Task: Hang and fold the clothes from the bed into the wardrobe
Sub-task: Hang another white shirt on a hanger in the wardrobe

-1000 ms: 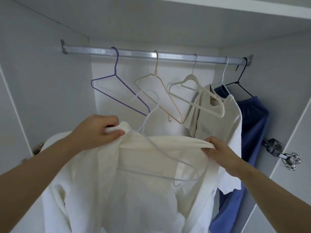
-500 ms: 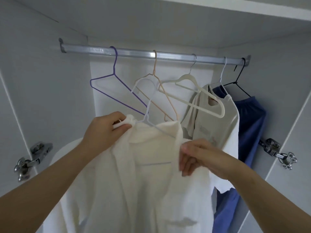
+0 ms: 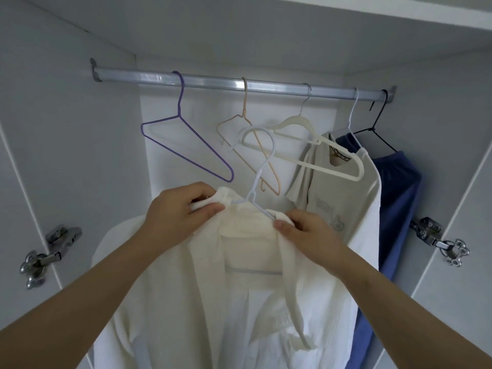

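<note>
A cream-white shirt [image 3: 213,302] hangs from a thin white wire hanger [image 3: 259,166] that I hold up below the wardrobe's metal rail [image 3: 213,82]. My left hand [image 3: 181,211] grips the bunched collar at the shirt's left shoulder, right beside the hanger's neck. On the right side of the collar, my right hand [image 3: 306,233] pinches the fabric over the hanger's arm. The hanger's hook is in the air, well under the rail and in front of the other hangers.
On the rail hang an empty purple hanger [image 3: 186,145], a peach hanger [image 3: 247,145] and a cream hanger [image 3: 314,145]. Further right are a beige T-shirt [image 3: 338,198] and a blue garment [image 3: 396,209]. Door hinges [image 3: 45,254] stick out on both sides.
Both hands have come together at the collar and lifted the shirt. The right hand slid left from the shoulder to the collar, and the shirt now sits on the hanger.
</note>
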A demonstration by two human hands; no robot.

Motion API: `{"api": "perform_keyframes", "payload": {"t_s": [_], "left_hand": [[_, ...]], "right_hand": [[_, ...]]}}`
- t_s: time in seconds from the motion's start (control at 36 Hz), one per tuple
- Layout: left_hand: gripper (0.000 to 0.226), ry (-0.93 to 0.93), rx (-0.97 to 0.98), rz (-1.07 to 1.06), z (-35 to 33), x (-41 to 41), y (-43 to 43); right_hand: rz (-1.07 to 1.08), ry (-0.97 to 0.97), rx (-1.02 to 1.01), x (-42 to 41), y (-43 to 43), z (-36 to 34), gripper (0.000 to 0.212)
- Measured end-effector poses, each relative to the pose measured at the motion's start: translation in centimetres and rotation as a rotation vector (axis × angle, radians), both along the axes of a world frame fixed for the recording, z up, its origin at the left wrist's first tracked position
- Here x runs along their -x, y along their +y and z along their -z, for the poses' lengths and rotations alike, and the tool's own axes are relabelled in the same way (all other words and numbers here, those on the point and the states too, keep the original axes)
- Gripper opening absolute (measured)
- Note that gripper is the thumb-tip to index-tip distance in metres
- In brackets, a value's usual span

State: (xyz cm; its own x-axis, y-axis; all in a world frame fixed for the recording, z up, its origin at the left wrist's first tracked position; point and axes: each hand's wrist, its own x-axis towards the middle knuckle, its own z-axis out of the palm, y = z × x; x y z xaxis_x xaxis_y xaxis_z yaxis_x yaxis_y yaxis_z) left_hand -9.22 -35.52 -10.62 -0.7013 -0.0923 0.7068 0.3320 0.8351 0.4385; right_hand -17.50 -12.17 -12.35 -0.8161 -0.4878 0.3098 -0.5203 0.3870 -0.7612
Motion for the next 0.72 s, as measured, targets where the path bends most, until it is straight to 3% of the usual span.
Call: {"api": "perform_keyframes", "payload": {"t_s": [0.06,0.19,0.28,0.42,0.5,0.56,0.58,0.64,0.67,0.72], "left_hand": [[0.013,-0.073,-0.071,0.026,-0.2,0.3,-0.1],[0.02,-0.066,-0.276,-0.026,-1.3,0.6,-0.7],[0.023,-0.065,-0.26,-0.03,-1.4,0.1,-0.9],[0.024,-0.46,-0.157,0.352,-0.4,-0.8,0.6],[0.022,-0.625,-0.007,0.449,0.9,-0.5,1.8],[0.02,-0.561,-0.053,0.446,0.8,-0.5,1.8],[0.025,-0.411,-0.052,0.393,0.7,-0.4,1.4],[0.043,-0.046,0.135,0.144,0.2,0.1,0.5],[0.046,0.05,0.203,0.018,-0.1,0.3,0.2],[0.041,-0.059,0.252,-0.102,-0.3,0.9,0.0]], "right_hand": [[0.023,0.021,-0.023,0.1,-0.1,0.4,0.026],[0.093,-0.011,-0.009,0.7,0.1,1.5,0.026],[0.151,-0.072,0.051,1.1,0.3,1.9,0.021],[0.193,-0.064,0.095,1.5,-0.4,1.5,0.02],[0.142,-0.06,0.11,1.4,-1.0,1.2,0.019],[0.111,-0.052,0.111,1.3,-1.2,1.1,0.019],[0.105,-0.046,0.115,1.3,-1.1,1.0,0.02],[0.103,-0.058,0.149,1.5,-0.9,0.7,0.021],[0.106,-0.072,0.166,1.6,-0.8,0.6,0.02],[0.106,-0.084,0.199,1.6,-0.8,0.2,0.019]]}}
